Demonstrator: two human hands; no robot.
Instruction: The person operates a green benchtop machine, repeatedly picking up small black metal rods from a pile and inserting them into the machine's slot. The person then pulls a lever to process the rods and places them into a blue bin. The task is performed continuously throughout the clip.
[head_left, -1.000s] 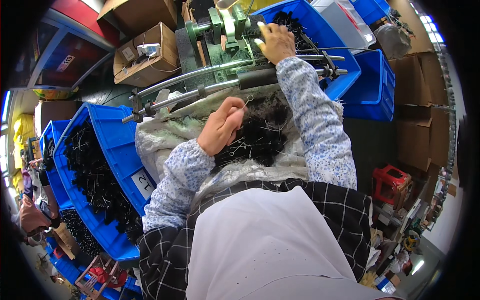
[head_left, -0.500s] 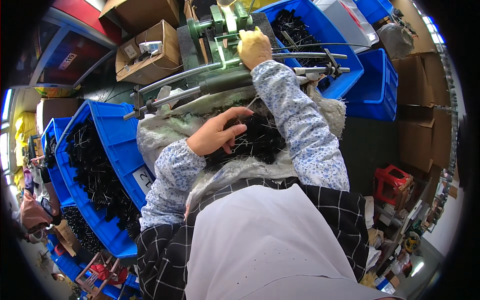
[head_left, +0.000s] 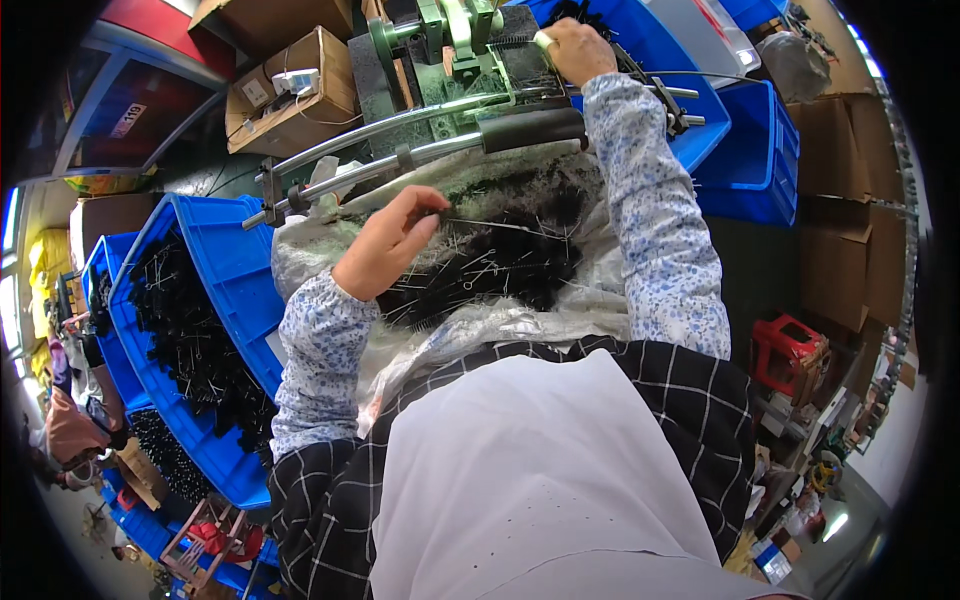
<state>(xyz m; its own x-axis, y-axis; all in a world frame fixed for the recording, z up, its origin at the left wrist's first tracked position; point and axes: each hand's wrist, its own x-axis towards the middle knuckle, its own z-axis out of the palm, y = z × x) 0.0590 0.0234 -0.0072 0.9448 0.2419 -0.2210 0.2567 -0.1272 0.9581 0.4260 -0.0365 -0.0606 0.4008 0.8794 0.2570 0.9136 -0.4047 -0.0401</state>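
Note:
My left hand (head_left: 392, 243) is over the lap-side heap, thumb and forefinger pinched on the end of a thin metal wire (head_left: 490, 224) that points right. Below it lies a heap of black-bristled wire brushes (head_left: 490, 268) with looped wire ends, on a pale woven sack (head_left: 500, 322). My right hand (head_left: 578, 50) is closed at the right side of a green machine (head_left: 450, 30). A dark bristly brush (head_left: 514, 41) runs from the machine to its fingers; their grip is partly hidden. Something yellowish covers a fingertip.
Metal rails with a black padded sleeve (head_left: 530, 130) cross before the machine. A blue crate (head_left: 235, 290) of black brushes stands left, another blue crate (head_left: 700, 140) behind my right arm. A cardboard box (head_left: 300, 95) sits back left, a red tool-like object (head_left: 785, 350) at right.
My right hand has moved right, from the machine's front to its right side, and the bristly brush now shows there. My left hand has drawn back left, uncovering more of the heap.

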